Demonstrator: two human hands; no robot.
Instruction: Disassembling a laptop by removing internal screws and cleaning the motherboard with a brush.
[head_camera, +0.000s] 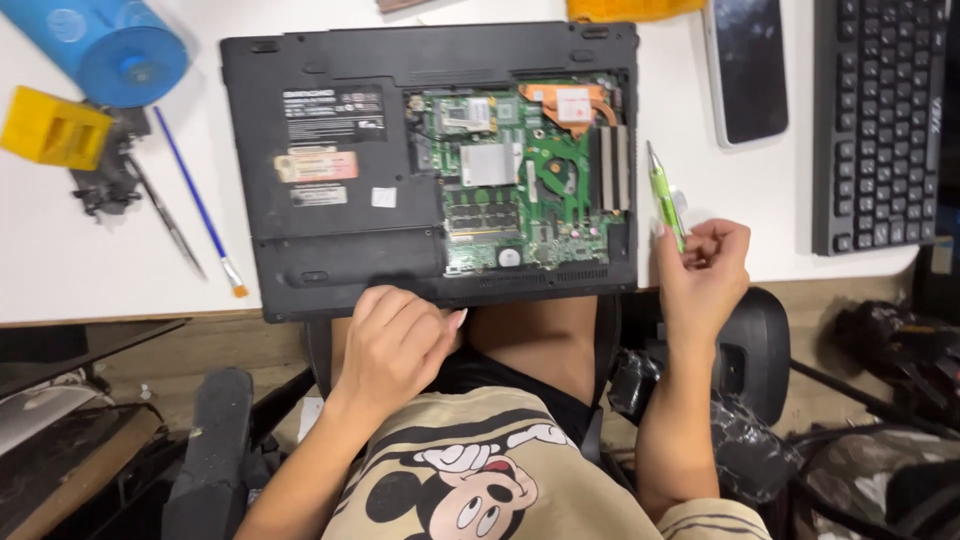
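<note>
A black laptop (330, 140) lies upside down on the white table (90, 270), its bottom cover off on the right half so the green circuit board (520, 170) with a copper heat pipe shows. My left hand (395, 345) grips the laptop's near edge, fingers curled under it. My right hand (705, 275) is just right of the laptop, closed on a green screwdriver (664, 195) whose tip points away from me.
A black keyboard (878, 120) and a dark phone (748, 68) lie at the right. At the left are a blue cylinder (115, 45), a yellow block (55, 127), a thin brush (200, 205) and a metal tool (165, 220). Chair armrests flank my lap.
</note>
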